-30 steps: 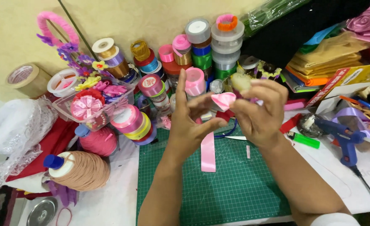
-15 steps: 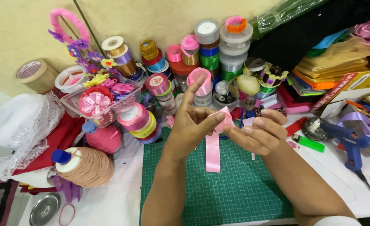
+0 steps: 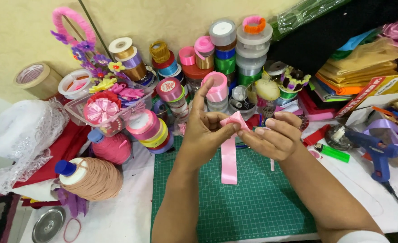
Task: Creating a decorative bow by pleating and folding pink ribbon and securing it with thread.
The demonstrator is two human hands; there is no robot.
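The green cutting mat (image 3: 262, 198) lay mostly bare in front of the person, its near half offering the only open room. Its far edge was crowded by stacked ribbon spools (image 3: 226, 54), and its left edge by a pink thread cone (image 3: 112, 147) and a tan thread cone (image 3: 93, 177). To the right, a green lighter (image 3: 333, 153) and a blue glue gun (image 3: 375, 152) lay on the white tabletop (image 3: 118, 216), just off the mat.

Both hands were raised above the mat's far half. The left hand (image 3: 203, 135) pinched the folded top of a pink satin ribbon (image 3: 229, 153) between thumb and fingers, with the index finger pointing up. The right hand (image 3: 275, 135) met it from the right, fingertips closed on the same fold, apparently also holding a thin pin, though that was hard to make out. The ribbon's tail hung straight down onto the mat, between the wrists.
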